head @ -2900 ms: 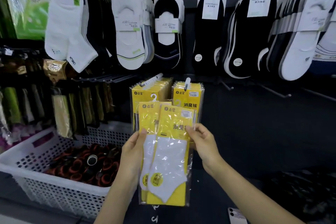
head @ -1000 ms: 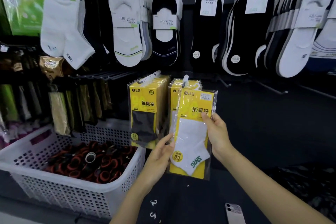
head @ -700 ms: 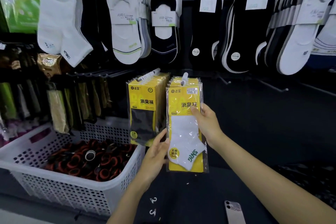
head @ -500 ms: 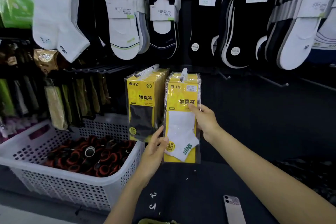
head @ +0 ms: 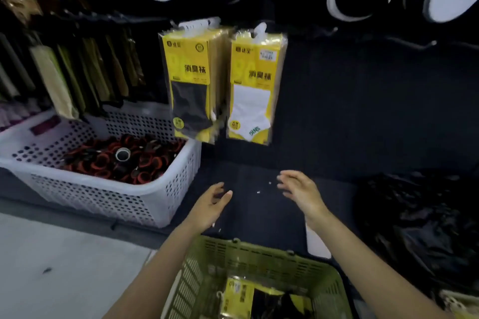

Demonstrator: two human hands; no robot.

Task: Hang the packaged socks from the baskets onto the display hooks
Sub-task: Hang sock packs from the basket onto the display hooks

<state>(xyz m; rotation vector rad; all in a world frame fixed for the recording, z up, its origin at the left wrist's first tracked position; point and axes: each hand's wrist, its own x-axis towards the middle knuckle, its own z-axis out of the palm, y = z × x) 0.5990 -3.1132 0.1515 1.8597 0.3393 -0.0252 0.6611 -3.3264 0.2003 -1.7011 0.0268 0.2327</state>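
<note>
Left hand (head: 211, 202), right hand (head: 298, 191) hovering open, fingers loose, holding nothing, above green basket (head: 259, 256). Sock packs (head: 238, 298) lying inside basket; yellow stacks (head: 255, 85) hanging on hooks (head: 260, 27). Risk: shiny pack slipping from weak grab, falling. Basket bottom getting cut off; hooks looking blurry.

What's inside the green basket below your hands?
A yellow sock pack lies in the green basket, with dark packaging beside it. The frame edge cuts off the rest, so no count.
</note>
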